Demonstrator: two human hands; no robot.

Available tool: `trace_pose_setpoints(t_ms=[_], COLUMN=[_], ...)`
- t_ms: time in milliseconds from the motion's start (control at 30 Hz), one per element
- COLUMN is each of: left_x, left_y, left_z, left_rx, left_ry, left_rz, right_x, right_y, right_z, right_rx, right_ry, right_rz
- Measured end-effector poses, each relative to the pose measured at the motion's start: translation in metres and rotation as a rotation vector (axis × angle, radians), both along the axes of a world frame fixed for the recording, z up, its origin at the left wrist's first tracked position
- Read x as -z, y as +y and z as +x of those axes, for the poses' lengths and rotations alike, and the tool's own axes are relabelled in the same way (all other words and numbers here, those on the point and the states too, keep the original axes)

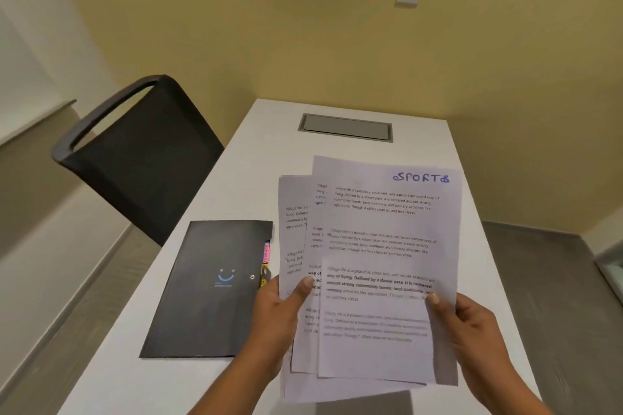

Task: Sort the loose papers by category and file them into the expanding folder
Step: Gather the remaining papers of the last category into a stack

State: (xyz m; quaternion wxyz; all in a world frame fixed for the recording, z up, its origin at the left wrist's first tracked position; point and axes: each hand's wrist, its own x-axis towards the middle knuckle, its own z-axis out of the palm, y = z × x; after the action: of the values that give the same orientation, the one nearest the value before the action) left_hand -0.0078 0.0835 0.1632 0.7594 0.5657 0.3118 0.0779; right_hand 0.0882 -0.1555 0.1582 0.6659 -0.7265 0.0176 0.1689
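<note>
Head view: printed papers (381, 229), fanned; top sheet handwritten "SPORTS".

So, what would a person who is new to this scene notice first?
Probably the fanned papers, held up in the centre by the left hand and right hand; one sheet is marked "SPORTS" in blue at its upper right corner. Next comes the black folder, lying closed on the white table to their left, with coloured tabs showing at its right edge.
</note>
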Motion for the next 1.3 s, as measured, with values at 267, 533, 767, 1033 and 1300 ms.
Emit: trace_pose_setpoints(t_ms=[267, 533, 767, 1033, 1300], left_x=[0.006, 0.008, 0.004, 0.006, 0.023], left_y=[0.002, -0.006, -0.013, -0.006, -0.012], left_z=[-0.004, -0.004, 0.001, 0.005, 0.032], left_rx=[-0.022, -0.038, 0.046, 0.152, 0.212], left_ry=[0.005, -0.047, -0.075, -0.063, -0.089], left_rz=[0.033, 0.031, 0.019, -0.049, 0.096], right_x=[-0.01, -0.022, -0.003, -0.005, 0.001], right_y=[-0.032, -0.014, 0.013, 0.012, 0.022], right_z=[0.023, 0.019, 0.01, 0.007, 0.021], right_rx=[0.299, 0.133, 0.044, -0.057, -0.086], right_ry=[-0.072, -0.118, -0.003, 0.05, -0.039], right_rz=[0.08, 0.074, 0.055, 0.085, -0.019])
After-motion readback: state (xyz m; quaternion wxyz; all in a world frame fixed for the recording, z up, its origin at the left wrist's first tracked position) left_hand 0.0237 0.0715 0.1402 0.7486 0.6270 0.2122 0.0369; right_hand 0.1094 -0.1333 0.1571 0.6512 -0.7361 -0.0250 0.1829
